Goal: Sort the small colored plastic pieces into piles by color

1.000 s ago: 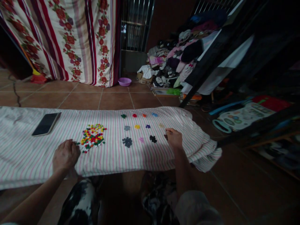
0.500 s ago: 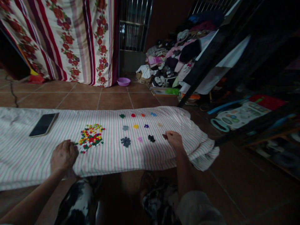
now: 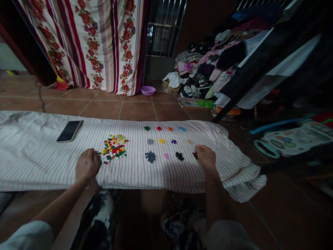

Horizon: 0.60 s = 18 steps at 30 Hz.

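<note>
Fingers of the right hand (image 3: 206, 159) are together at the brown pieces (image 3: 194, 155), near right; grip indeterminate. Left hand (image 3: 88, 164) is curled beside the mixed pile (image 3: 114, 148), contents hidden. Eleven other single-colour groups (image 3: 150, 157) are laid out; the mixed pile remains unsorted.

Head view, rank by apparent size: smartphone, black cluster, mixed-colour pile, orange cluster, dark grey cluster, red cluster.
Mixed-colour pile
Smartphone
Dark grey cluster
Black cluster
Red cluster and orange cluster: smallest, too alike to rank
</note>
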{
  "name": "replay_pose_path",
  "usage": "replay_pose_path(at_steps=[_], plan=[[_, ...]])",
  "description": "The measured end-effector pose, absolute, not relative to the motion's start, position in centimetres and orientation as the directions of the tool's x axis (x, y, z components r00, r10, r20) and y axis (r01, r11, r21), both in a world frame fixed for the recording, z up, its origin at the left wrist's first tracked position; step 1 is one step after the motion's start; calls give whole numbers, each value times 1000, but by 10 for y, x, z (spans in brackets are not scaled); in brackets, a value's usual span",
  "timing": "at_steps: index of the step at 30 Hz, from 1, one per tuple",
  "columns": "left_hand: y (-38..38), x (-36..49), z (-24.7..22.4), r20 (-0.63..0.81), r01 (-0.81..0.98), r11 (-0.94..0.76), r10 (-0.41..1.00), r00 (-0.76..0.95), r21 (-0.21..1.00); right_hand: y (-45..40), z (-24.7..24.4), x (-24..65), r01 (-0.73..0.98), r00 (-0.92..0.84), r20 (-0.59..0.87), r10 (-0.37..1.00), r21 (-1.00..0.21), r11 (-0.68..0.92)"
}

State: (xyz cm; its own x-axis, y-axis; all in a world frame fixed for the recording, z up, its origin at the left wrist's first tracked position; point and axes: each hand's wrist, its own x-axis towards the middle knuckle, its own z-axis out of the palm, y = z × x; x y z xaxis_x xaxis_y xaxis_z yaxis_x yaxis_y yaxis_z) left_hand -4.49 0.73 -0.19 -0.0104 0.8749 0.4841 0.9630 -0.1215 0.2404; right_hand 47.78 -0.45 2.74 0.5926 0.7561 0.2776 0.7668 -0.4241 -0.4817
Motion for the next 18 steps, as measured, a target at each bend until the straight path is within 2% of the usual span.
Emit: replay_pose_path(at_steps=[3,7,12,18], plan=[[9,-43,-3,477,979,-80,879,-19,188,9,31,462,819,514,433,741,-504,-274],[9,-40,-2,488,981,-53,872,-47,189,31,34,427,858,374,545,751,-511,-57],[8,-36,3,440,980,2,893,-91,199,54,32,363,856,189,587,787,-491,161],[7,-36,7,417,983,11,904,-88,184,71,28,271,769,-41,596,802,-494,406]])
